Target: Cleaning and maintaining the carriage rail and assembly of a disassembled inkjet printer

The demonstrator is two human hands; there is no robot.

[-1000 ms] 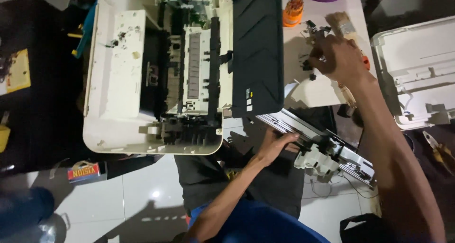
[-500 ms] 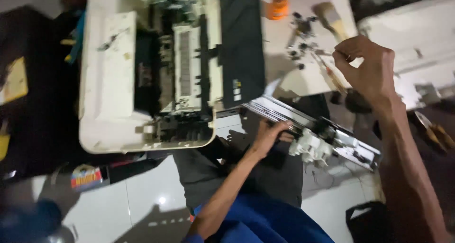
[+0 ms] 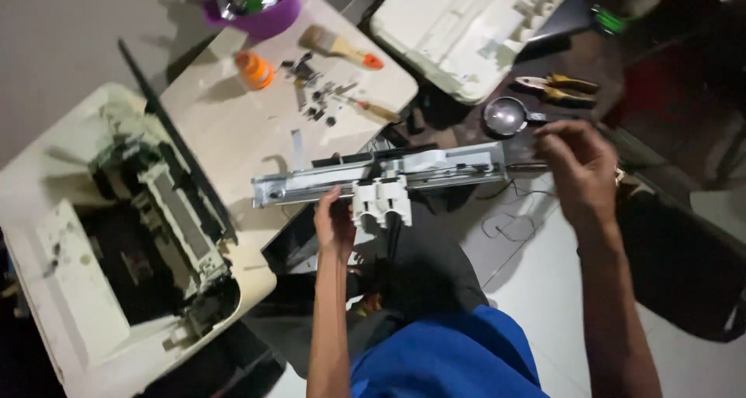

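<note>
Head view: carriage rail assembly (image 3: 388, 177), a long grey metal bar with a white carriage block at mid-length, held level off the tabletop's (image 3: 233, 126) near edge. Left hand (image 3: 336, 225) fingers clasp it beside the block; right hand (image 3: 579, 169) fingers pinch its far end.
</note>
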